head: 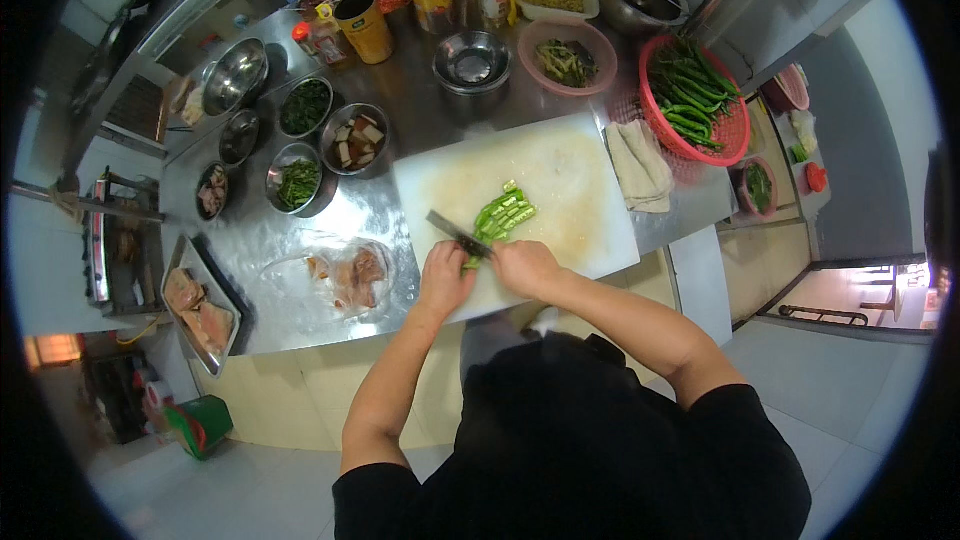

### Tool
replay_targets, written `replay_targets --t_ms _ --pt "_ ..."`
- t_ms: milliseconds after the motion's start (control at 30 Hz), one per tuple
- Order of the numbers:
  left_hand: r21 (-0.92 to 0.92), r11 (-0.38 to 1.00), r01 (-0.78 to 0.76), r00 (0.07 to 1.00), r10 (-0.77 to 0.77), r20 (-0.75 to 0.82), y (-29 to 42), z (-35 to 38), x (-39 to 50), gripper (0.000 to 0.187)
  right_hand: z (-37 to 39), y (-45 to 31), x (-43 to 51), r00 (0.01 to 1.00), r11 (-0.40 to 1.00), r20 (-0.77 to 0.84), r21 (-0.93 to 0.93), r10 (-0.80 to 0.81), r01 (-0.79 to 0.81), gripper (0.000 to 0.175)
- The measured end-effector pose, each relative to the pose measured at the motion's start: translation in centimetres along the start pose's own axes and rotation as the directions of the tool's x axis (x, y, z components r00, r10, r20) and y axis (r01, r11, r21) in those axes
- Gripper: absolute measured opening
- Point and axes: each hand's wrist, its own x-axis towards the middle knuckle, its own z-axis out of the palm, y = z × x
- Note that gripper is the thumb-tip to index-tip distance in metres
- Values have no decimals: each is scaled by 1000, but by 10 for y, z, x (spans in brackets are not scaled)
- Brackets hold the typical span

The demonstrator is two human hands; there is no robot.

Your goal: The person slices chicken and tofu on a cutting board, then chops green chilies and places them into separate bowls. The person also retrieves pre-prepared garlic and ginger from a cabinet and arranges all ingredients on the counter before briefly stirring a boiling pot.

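Observation:
My right hand point(526, 268) grips the handle of a kitchen knife point(452, 229), whose blade points up and left across the white cutting board point(577, 157). My left hand point(445, 274) presses close below the blade, its fingers curled over a small green vegetable piece point(472, 263) that is mostly hidden. Just beyond the knife lies a pile of cut green pepper pieces point(505, 213). The board rests at the front of a stainless steel counter point(360, 217).
Left stand metal bowls of chopped greens point(295, 184) and cubes point(358, 142), a plastic bag of meat point(358, 277) and a meat tray point(219, 364). Right are a folded cloth point(640, 165) and a pink basket point(739, 142) of green chillies point(686, 101). Behind are nested bowls point(472, 64) and seasoning containers point(364, 30).

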Motion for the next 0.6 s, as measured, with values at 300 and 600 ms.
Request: replay_targets --t_ms 300,600 --pt "47 999 8 997 -4 -73 7 -13 -22 18 -5 -12 -24 989 998 149 -57 -25 34 22" --pt "29 999 -31 990 34 -135 2 3 -29 14 4 -14 8 999 999 23 46 -25 24 23"
